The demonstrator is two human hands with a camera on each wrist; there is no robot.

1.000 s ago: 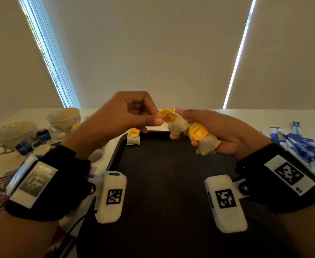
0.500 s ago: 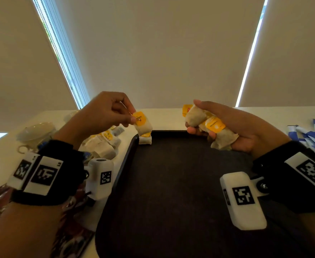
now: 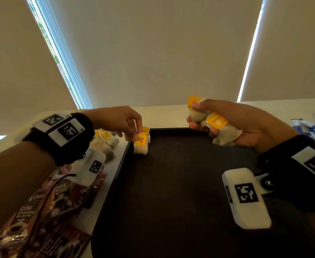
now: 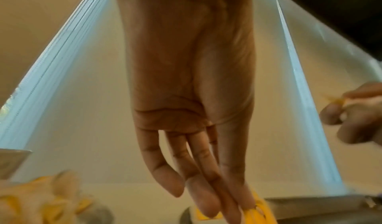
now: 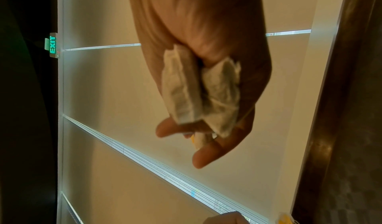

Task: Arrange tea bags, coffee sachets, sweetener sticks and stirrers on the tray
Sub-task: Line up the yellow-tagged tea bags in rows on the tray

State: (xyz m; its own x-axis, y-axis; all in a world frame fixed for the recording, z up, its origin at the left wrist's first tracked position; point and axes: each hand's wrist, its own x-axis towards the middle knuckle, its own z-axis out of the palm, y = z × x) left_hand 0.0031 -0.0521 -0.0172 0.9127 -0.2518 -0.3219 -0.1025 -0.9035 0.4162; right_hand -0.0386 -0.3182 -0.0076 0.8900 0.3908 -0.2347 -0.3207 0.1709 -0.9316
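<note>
A tea bag (image 3: 141,146) with a yellow tag stands on the dark tray (image 3: 171,202) at the tray's upper left corner, a little above the middle of the head view. Directly behind it, touching or nearly so, a second tea bag (image 3: 146,131) also stands on the tray. The left hand (image 3: 115,120) reaches down from the left with its fingertips (image 3: 132,136) bunched on the upper part of the front bag at its yellow tag; thumb and forefinger are brought together there in a pinch. In the left wrist view the fingers (image 4: 206,186) point downward, held close together, with the yellow tag (image 4: 256,214) at their tips in the lower middle of the frame.

At the upper right of the tray, lifted above it, the right hand (image 3: 236,123) holds a bunch of tea bags (image 3: 216,127), fingers curled round them; one yellow tag sticks up past the thumb. The right wrist view shows two of those bags (image 5: 198,90) pressed into the palm by the folded fingers.

Left of the tray, on the pale table (image 3: 164,116), lies a heap of more tea bags (image 3: 104,138). Dark coffee sachets (image 3: 41,220) fill the lower left of the head view. Blue and white sweetener sticks (image 3: 313,127) lie at the right edge.
</note>
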